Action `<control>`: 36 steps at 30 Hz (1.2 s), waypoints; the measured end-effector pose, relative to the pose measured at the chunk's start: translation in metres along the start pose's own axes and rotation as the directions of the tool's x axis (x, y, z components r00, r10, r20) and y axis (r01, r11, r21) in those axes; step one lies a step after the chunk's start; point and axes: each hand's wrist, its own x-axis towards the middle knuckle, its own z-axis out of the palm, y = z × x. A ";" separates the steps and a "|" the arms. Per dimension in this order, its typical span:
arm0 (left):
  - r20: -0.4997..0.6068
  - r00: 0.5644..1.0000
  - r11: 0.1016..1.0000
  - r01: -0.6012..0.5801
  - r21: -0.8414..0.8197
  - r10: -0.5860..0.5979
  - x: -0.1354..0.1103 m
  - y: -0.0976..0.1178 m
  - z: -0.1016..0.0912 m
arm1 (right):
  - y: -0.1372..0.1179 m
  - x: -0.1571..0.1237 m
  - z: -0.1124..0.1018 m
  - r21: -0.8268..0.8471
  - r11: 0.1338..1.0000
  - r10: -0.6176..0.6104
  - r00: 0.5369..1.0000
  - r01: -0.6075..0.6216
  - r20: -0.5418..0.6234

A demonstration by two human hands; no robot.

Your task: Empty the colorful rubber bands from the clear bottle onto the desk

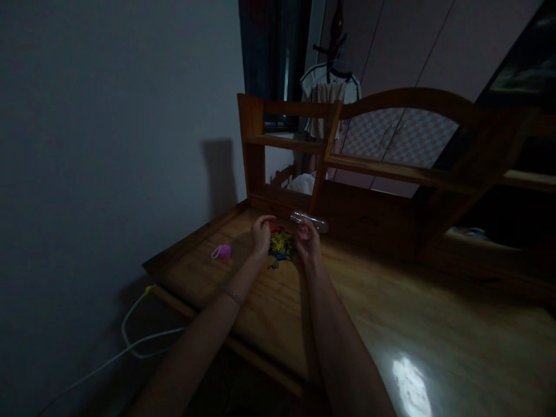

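The right hand [308, 242] holds a clear tube [320, 225], probably light, stiff and slick, best gripped mid-length; whether the curved left hand [261, 236] grips anything, I cannot tell. Between them lies a multicoloured pile [282, 243], likely light, best gathered from its edges. Left of the left hand sits a purple looped item [225, 251].

Yellow, red and blue pile [282, 243]

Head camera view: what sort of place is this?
Probably a bedroom in a home: clothes hang on a coat stand beyond the wooden desk, beside tall doors that look like a wardrobe's.
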 end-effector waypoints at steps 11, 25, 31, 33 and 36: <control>-0.012 0.994 0.987 -0.109 0.119 0.111 0.001 -0.004 0.000 | -0.064 -0.004 0.050 -0.104 0.988 -0.099 0.985 0.115 0.142; -0.021 0.984 0.975 -0.173 0.140 0.178 -0.002 -0.002 0.004 | -0.158 -0.154 -0.001 -0.886 0.188 -0.113 0.905 0.424 0.410; -0.031 0.981 0.972 -0.188 0.140 0.194 -0.009 0.011 0.005 | -0.159 -0.196 0.007 -0.916 -0.020 -0.062 0.914 0.400 0.400; -0.046 0.978 0.970 -0.193 0.147 0.202 -0.012 0.020 0.004 | -0.149 -0.195 0.019 -0.905 0.033 -0.068 0.904 0.425 0.422; -0.100 0.970 0.965 -0.201 0.169 0.220 -0.012 0.037 -0.003 | -0.118 -0.179 0.041 -0.875 0.206 -0.049 0.897 0.439 0.439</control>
